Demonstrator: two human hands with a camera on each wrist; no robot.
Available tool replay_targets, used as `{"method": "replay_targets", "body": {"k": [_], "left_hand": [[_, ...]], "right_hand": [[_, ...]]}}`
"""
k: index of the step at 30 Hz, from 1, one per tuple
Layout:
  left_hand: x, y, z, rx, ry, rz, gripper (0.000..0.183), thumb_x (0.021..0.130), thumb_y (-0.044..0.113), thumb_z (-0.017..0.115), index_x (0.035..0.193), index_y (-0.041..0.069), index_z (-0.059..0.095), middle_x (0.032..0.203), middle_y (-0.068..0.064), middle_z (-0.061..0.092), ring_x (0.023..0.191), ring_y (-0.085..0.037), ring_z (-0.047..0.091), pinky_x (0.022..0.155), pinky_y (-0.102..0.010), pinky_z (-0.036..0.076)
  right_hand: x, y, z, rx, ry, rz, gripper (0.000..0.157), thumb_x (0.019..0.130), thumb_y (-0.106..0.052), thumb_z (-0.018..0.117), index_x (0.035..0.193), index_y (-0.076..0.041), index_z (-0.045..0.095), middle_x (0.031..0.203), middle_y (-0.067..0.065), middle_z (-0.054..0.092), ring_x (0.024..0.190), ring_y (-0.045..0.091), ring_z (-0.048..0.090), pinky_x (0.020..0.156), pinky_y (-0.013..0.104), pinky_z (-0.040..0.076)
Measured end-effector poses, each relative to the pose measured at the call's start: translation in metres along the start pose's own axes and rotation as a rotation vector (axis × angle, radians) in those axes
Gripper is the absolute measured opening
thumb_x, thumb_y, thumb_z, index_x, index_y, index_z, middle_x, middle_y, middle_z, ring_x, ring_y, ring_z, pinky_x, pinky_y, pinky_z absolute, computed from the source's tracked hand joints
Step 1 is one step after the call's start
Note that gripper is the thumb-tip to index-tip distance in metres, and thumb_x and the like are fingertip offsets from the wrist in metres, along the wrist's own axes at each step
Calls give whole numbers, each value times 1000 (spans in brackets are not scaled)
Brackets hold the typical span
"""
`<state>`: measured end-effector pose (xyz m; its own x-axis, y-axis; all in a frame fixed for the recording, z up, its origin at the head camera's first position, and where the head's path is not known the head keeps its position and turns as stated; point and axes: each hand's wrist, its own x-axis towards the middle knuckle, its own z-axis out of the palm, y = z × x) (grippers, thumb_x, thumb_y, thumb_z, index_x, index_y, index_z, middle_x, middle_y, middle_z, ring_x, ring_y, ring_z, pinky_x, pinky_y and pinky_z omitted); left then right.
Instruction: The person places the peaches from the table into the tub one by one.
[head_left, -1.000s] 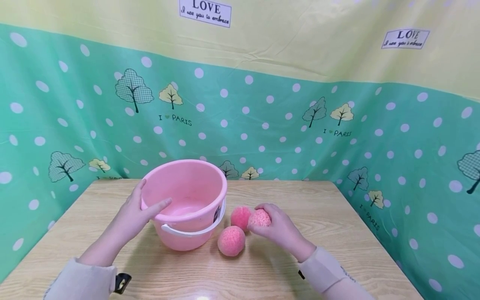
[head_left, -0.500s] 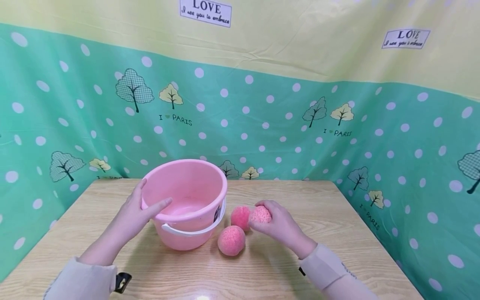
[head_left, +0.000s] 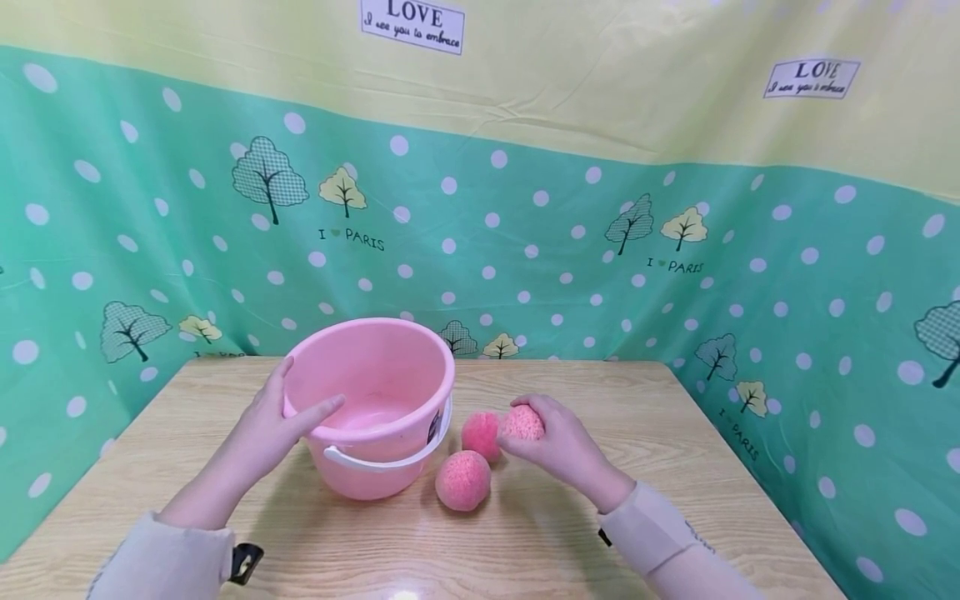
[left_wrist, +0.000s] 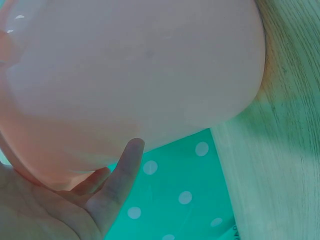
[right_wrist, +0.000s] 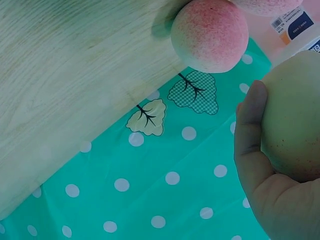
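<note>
The right hand [head_left: 555, 443], curled round a held peach [head_left: 523, 422], has just shifted slightly upward, so one is in hand while a near peach [head_left: 462, 482] and a far peach [head_left: 479, 436] sit on the surface [head_left: 420, 550] beside the bucket [head_left: 356, 479]. The left hand [head_left: 276, 423] pinches the bucket's rim, thumb inside; no contents show, though its near inside is hidden.

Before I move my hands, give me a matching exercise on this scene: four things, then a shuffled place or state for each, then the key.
Things:
1. Left hand
2. Right hand
3. White handle
4. Backdrop

Places and states:
A. Printed with dots and trees
B. Grips a pink ball
C. Hangs down across the bucket's outside
D. Holds the bucket by its rim

Pairs: 1-D, 2-B, 3-C, 4-A
</note>
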<state>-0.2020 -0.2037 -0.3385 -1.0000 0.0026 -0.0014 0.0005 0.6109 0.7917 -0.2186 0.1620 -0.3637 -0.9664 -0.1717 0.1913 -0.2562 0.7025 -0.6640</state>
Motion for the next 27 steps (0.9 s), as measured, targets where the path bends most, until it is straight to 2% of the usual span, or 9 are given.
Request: {"method": "replay_targets", "body": {"k": [7, 27], "left_hand": [[0, 0, 0, -10, -2, 1, 115, 89, 65, 58, 157, 10, -16, 163, -29, 3, 142, -54, 25, 106, -71, 34], [0, 1, 0, 11, 3, -2, 116, 89, 67, 57, 157, 9, -16, 163, -30, 5, 141, -55, 26, 105, -73, 34]], "right_hand": [[2, -3, -5, 29, 11, 3, 50, 77, -34, 82, 120, -15, 64, 116, 6, 65, 90, 19, 62, 67, 30, 57], [8, -13, -14, 28, 21, 12, 53, 78, -38, 82, 124, -20, 62, 117, 4, 64, 92, 22, 61, 69, 33, 58]]}}
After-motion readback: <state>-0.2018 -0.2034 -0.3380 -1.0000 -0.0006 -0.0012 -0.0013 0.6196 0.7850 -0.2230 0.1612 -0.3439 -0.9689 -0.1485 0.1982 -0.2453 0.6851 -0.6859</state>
